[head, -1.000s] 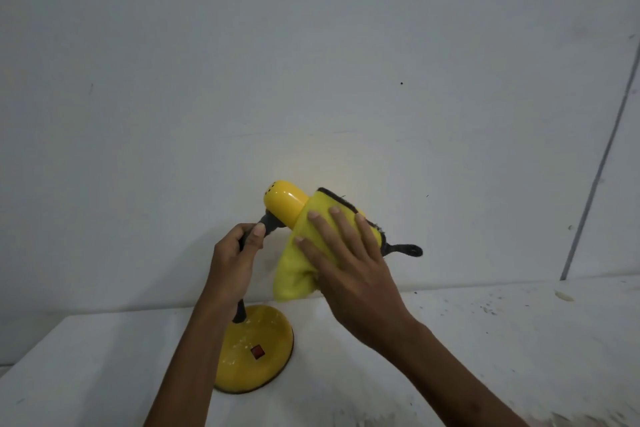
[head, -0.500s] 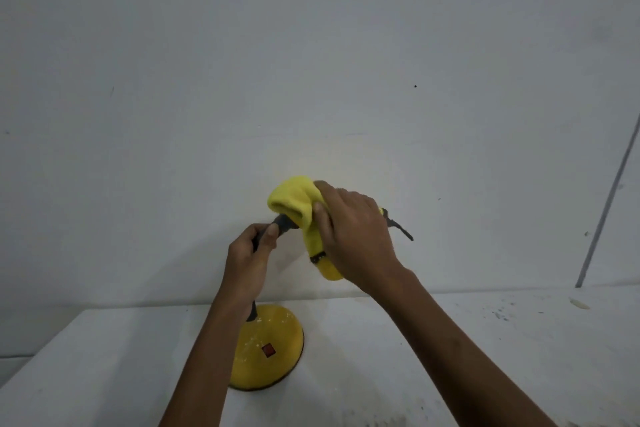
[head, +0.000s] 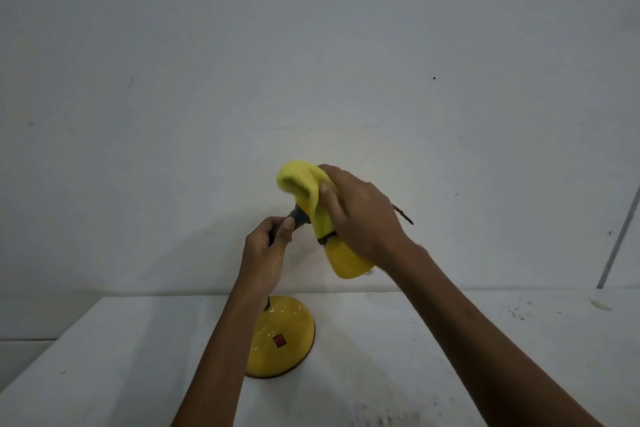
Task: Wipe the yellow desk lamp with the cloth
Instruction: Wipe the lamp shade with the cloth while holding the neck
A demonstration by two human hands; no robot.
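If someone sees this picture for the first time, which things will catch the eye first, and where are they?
The eye goes first to the yellow cloth in the middle of the picture, pressed by the right hand over the head of the yellow lamp. Just left of it, the left hand grips the lamp's dark neck. Below, the round yellow base with a small red switch stands on the white table, in front of a bare white wall.

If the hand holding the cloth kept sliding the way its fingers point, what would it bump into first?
The right hand points up and left along the lamp head. Past the cloth bunched at the tip, the way looks free, then probably the white wall, though depth is unclear.
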